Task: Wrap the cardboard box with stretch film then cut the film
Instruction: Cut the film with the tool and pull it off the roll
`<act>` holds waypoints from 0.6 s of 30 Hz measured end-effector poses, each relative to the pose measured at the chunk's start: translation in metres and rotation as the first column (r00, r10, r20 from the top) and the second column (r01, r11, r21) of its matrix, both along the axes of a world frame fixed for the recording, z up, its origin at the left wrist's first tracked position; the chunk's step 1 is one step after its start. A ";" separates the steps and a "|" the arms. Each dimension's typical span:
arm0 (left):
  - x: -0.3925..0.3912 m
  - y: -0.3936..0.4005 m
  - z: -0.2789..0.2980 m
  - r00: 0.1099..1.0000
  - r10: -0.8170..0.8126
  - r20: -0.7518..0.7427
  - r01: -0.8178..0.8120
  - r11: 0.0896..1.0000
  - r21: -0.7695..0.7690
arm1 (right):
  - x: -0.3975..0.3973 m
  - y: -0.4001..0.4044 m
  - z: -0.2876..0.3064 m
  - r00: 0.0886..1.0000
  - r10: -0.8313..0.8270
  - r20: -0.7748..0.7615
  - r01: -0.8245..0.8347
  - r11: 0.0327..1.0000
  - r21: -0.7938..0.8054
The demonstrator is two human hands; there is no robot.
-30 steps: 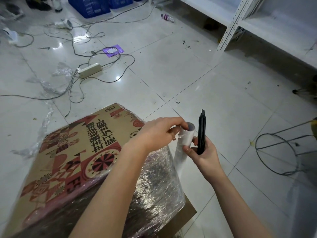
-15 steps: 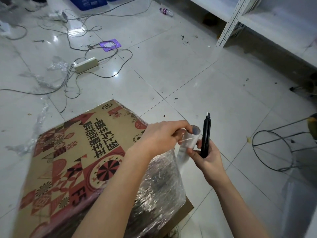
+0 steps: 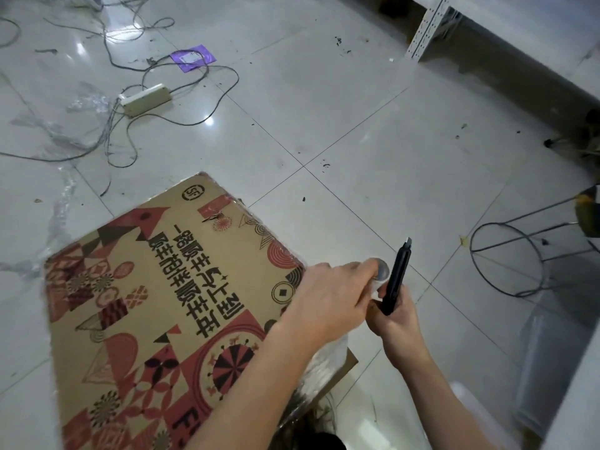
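Note:
A printed cardboard box (image 3: 156,306) with red patterns lies on the tiled floor, its right side covered in clear stretch film (image 3: 328,358). At the box's right edge my left hand (image 3: 328,297) grips the top of the film roll (image 3: 380,269). My right hand (image 3: 396,316) sits just right of the roll and holds a black utility knife (image 3: 397,277) upright, its blade tip pointing up. Most of the roll is hidden behind my left hand.
A power strip (image 3: 146,99) and loose cables (image 3: 123,147) lie on the floor at the upper left, with film scraps (image 3: 58,222) nearby. A wire stand (image 3: 506,258) is on the right. White metal shelving (image 3: 431,27) runs along the upper right.
The view has tilted down and nearer. My left hand has closed further over the top of the roll. The knife stays upright in my right hand beside it.

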State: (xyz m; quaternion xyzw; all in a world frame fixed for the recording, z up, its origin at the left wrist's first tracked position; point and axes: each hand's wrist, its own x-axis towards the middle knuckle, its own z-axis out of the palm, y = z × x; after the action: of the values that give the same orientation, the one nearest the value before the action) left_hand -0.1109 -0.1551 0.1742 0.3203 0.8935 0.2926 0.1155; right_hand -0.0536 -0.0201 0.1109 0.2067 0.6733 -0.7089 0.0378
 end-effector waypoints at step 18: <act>0.029 0.016 -0.091 0.995 -0.088 -0.049 0.090 0.995 0.041 | 0.028 0.021 -0.056 0.995 0.026 0.101 -0.032 0.998 0.057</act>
State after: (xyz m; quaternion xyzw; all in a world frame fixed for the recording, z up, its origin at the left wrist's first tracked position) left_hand -0.0818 -0.1387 0.0833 0.3692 0.8744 0.2985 0.1003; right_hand -0.0253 0.0012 0.0550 0.2332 0.6941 -0.6768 0.0757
